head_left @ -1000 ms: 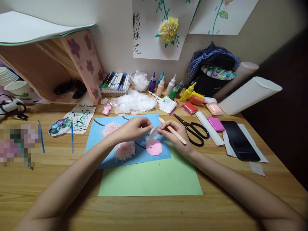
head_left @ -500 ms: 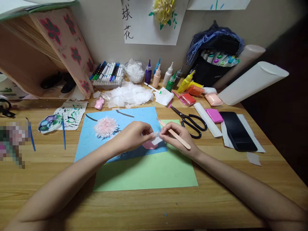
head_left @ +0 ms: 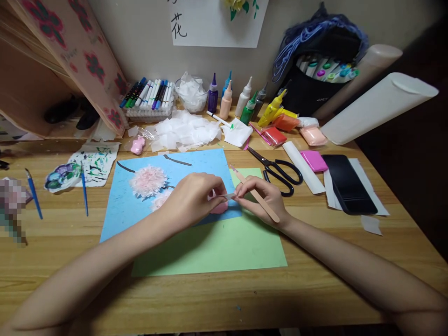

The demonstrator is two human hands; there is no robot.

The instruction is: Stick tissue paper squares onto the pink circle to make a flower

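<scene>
My left hand (head_left: 192, 198) and my right hand (head_left: 263, 198) meet over the blue sheet (head_left: 140, 207), and both pinch a small white tissue piece (head_left: 229, 196) between their fingertips. A wooden stick (head_left: 255, 194) also lies in my right hand, pointing up and left. Just under the tissue piece sits a pink clay blob (head_left: 220, 206), partly hidden by my left hand. One fluffy pink tissue flower (head_left: 148, 180) is stuck on the blue sheet, and a second one shows partly behind my left wrist. A green sheet (head_left: 217, 247) lies under the blue one.
Black scissors (head_left: 280, 170), a pink clay pack (head_left: 314, 160) and a black phone (head_left: 347, 184) lie to the right. A heap of white tissue squares (head_left: 185, 131), paint bottles (head_left: 227, 101) and markers (head_left: 147, 95) line the back. Brushes (head_left: 84, 189) and a paint palette (head_left: 62, 174) sit left.
My view has tilted down and everything has slid up the frame. The tissue piece has been folded narrower between my fingertips, and both hands have sunk closer to the pink clay blob.
</scene>
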